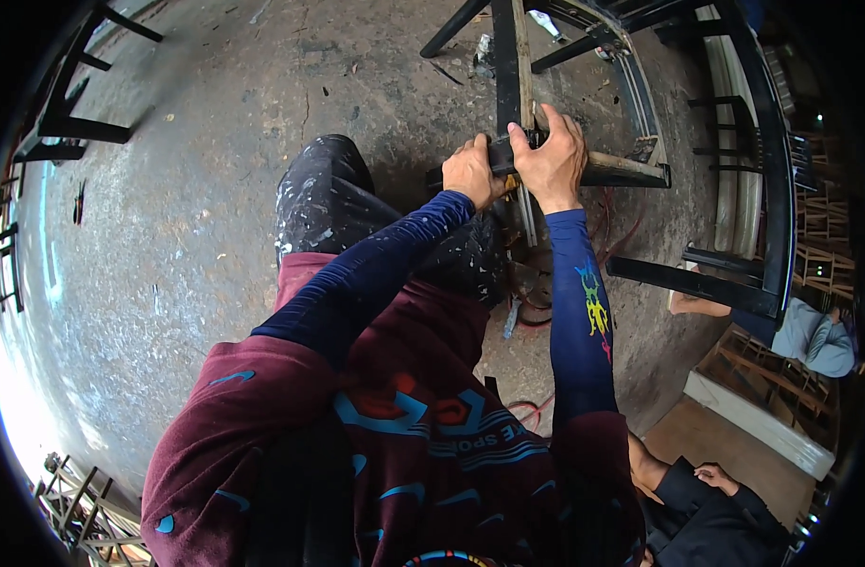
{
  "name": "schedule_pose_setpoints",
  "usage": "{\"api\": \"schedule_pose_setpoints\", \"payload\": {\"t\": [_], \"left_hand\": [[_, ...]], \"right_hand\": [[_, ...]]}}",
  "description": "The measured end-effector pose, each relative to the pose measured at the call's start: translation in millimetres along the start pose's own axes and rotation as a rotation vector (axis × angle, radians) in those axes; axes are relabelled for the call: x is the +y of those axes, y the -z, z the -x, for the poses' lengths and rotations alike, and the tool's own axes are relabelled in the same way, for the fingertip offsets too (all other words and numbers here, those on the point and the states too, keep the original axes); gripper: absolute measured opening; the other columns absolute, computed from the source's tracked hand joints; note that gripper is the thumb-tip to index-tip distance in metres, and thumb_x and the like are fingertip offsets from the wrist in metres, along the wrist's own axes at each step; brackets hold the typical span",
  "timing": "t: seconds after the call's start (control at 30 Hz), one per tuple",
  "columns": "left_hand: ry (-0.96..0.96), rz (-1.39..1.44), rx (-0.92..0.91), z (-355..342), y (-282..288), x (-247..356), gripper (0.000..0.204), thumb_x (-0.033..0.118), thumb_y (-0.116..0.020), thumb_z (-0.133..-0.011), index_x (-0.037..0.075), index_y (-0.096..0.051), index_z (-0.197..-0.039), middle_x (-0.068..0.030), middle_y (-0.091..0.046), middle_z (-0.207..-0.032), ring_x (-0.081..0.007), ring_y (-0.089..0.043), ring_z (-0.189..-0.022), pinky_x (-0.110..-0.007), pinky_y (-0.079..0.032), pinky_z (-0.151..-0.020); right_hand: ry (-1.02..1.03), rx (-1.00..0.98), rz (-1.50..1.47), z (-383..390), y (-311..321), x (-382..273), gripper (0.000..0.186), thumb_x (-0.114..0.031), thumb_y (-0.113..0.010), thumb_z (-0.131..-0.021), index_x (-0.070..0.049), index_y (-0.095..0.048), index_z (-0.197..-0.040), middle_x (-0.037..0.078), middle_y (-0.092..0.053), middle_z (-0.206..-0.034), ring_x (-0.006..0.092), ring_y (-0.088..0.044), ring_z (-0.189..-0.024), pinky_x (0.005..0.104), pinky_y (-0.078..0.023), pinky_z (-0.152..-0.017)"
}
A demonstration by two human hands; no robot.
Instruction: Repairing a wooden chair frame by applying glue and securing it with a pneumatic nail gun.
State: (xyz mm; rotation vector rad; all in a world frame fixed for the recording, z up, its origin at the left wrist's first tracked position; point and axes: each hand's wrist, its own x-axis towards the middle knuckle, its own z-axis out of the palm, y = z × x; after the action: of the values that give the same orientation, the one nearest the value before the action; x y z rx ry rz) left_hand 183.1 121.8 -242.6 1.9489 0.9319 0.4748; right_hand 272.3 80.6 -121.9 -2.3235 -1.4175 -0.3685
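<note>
Out front on the floor [215, 170]: black frame [506, 76], pale wood strip [524, 57] running along one bar; its joint sits right at the hands
Left hand [472, 170]: curled over a short black crosspiece at that joint, fingertips pretty much hidden; looks like a proper grip
Right hand [553, 159]: just beside it, thumb spread from the fingers, laid over the joint; honestly can't tell if it's gripping
Off to the right: second black frame [690, 285], well apart from both hands
</note>
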Motion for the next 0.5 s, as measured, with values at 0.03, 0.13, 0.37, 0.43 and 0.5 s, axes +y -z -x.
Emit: {"api": "schedule_pose_setpoints", "payload": {"t": [0.03, 0.13, 0.37, 0.43, 0.5], "left_hand": [[-0.029, 0.024, -0.009, -2, 2, -1, 0.069, 0.025, -0.078, -0.069, -0.002, -0.049, -0.126, -0.0244, -0.065, -0.113, -0.0396, -0.066, -0.101, -0.046, -0.053, -0.087], [-0.087, 0.179, -0.136, -15, 19, -3, 0.101, 0.037, -0.086, -0.063, -0.007, -0.039, -0.14, -0.0252, -0.062, -0.125, -0.0358, -0.061, -0.116, -0.039, -0.048, -0.101], [-0.069, 0.738, -0.65, -19, 56, 4, 0.087, 0.019, -0.093, -0.067, -0.003, -0.047, -0.137, -0.0134, -0.066, -0.122, -0.0213, -0.061, -0.111, -0.034, -0.047, -0.101], [-0.148, 0.77, -0.565, -8, 52, 10, 0.082, 0.017, -0.092, -0.069, -0.003, -0.05, -0.136, -0.0129, -0.067, -0.119, -0.02, -0.062, -0.109, -0.034, -0.048, -0.098], [-0.185, 0.809, -0.61, 3, 46, 13, 0.076, 0.013, -0.091, -0.07, -0.001, -0.052, -0.135, -0.0116, -0.068, -0.117, -0.0202, -0.061, -0.109, -0.035, -0.048, -0.096]], "right_hand": [[0.008, -0.012, -0.012, 0, 0, 0, 0.055, -0.034, -0.078, -0.076, 0.002, -0.065, -0.116, 0.02, -0.065, -0.106, 0.0392, -0.06, -0.103, 0.0477, -0.047, -0.091], [0.017, -0.006, -0.001, -1, 0, 1, 0.054, -0.033, -0.078, -0.075, 0.002, -0.065, -0.115, 0.021, -0.066, -0.104, 0.0393, -0.06, -0.103, 0.0478, -0.048, -0.09], [0.001, 0.028, -0.065, 6, 9, 2, 0.056, -0.033, -0.078, -0.074, 0.003, -0.065, -0.115, 0.023, -0.066, -0.106, 0.0402, -0.061, -0.103, 0.0473, -0.049, -0.089], [0.028, 0.028, -0.042, 16, 17, 5, 0.055, -0.032, -0.078, -0.074, 0.002, -0.064, -0.115, 0.023, -0.066, -0.105, 0.0404, -0.061, -0.102, 0.0468, -0.049, -0.089], [0.023, -0.006, -0.051, 25, 24, 10, 0.054, -0.031, -0.078, -0.074, 0.0, -0.064, -0.115, 0.019, -0.065, -0.103, 0.0384, -0.06, -0.101, 0.0472, -0.049, -0.088]]}}
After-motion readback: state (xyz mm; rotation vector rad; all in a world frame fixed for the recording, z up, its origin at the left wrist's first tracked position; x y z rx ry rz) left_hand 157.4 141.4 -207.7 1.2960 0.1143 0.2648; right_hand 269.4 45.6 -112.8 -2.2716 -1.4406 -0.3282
